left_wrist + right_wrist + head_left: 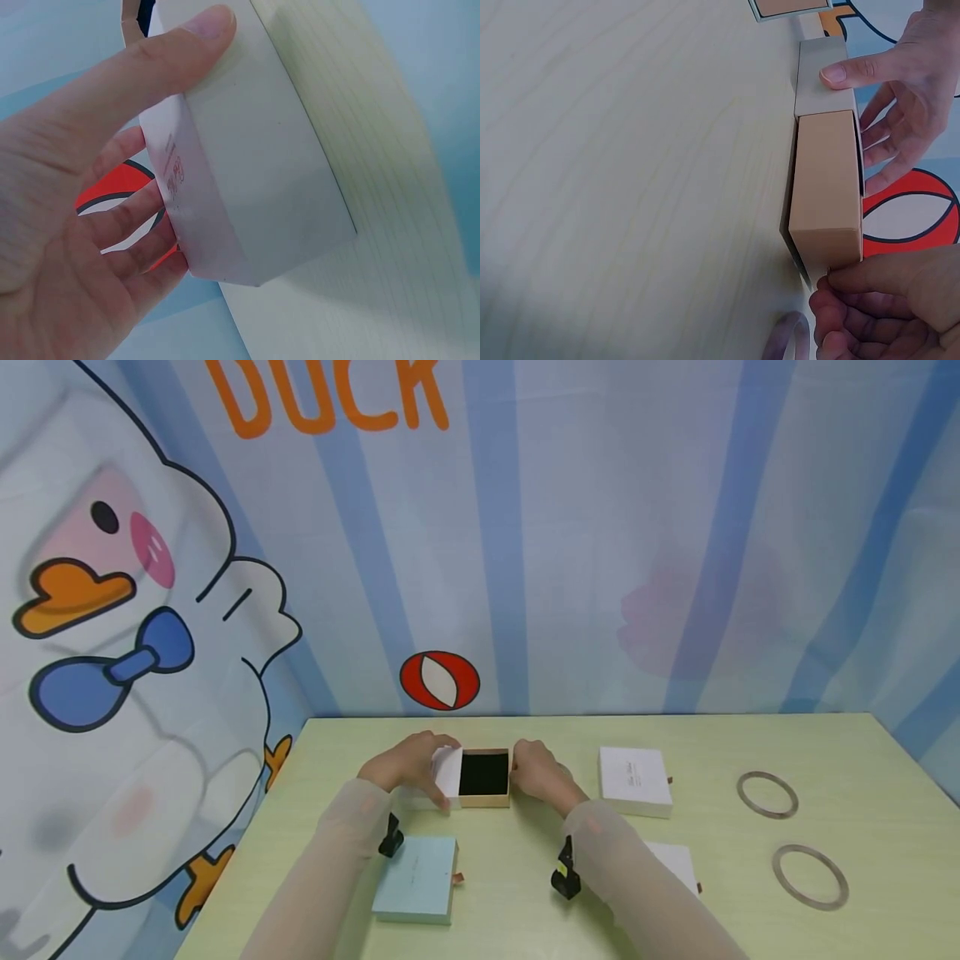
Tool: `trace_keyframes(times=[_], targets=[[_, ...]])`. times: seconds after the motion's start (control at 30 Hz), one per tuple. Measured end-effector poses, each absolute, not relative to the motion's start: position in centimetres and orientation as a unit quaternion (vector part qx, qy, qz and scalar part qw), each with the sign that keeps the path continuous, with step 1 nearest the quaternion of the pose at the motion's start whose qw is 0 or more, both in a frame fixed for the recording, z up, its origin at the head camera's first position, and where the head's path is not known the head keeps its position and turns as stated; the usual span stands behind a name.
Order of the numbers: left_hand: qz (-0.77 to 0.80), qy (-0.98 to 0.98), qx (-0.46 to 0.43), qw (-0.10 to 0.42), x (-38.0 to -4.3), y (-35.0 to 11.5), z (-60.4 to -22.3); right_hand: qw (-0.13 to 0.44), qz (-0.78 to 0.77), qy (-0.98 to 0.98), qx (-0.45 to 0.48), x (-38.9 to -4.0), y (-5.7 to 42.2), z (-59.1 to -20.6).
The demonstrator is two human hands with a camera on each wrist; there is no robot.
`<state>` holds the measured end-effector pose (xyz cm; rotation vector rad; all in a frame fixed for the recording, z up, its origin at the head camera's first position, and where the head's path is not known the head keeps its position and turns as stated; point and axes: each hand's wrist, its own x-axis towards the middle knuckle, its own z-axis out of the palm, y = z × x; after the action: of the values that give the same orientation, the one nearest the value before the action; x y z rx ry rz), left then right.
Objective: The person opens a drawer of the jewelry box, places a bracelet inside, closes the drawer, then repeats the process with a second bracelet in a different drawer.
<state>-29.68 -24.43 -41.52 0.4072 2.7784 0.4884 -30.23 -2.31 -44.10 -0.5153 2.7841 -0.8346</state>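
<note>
A white drawer-style gift box lies near the back of the table, its tan inner drawer (825, 172) slid well out to the right. Black lining (484, 774) shows inside the drawer. My left hand (411, 767) grips the white outer sleeve (247, 150), thumb on the near side and fingers along the far side. At the drawer's right end my right hand (542, 774) pinches the pull tab between thumb and curled forefinger; the fingers hide most of the tab.
A light blue box (416, 881) lies near my left forearm. To the right are a white box (633, 777) and another white box (677, 862), partly behind my right sleeve. Two grey rings, a far ring (793, 797) and a nearer ring (842, 885), lie farther right. A printed curtain (570, 568) hangs behind.
</note>
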Motion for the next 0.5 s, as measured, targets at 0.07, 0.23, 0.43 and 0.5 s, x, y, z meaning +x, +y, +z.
trace_keyframes(times=[0.07,0.23,0.43,0.5], targets=[[0.17,0.964,0.141,0.145,-29.64,-24.46,-41.56,0.099,-0.281,0.939,-0.169,-30.19,-2.29,-44.06],[0.17,0.965,0.136,0.144,-29.71,-24.51,-41.72,0.106,-0.279,0.941,-0.16,-30.18,-2.28,-44.05],[0.171,0.965,0.14,0.143,-29.82,-24.5,-41.87,0.112,-0.281,0.94,-0.158,-30.3,-2.22,-44.17],[0.171,0.965,0.141,0.142,-29.85,-24.47,-41.8,0.11,-0.281,0.94,-0.159,-30.33,-2.16,-44.2]])
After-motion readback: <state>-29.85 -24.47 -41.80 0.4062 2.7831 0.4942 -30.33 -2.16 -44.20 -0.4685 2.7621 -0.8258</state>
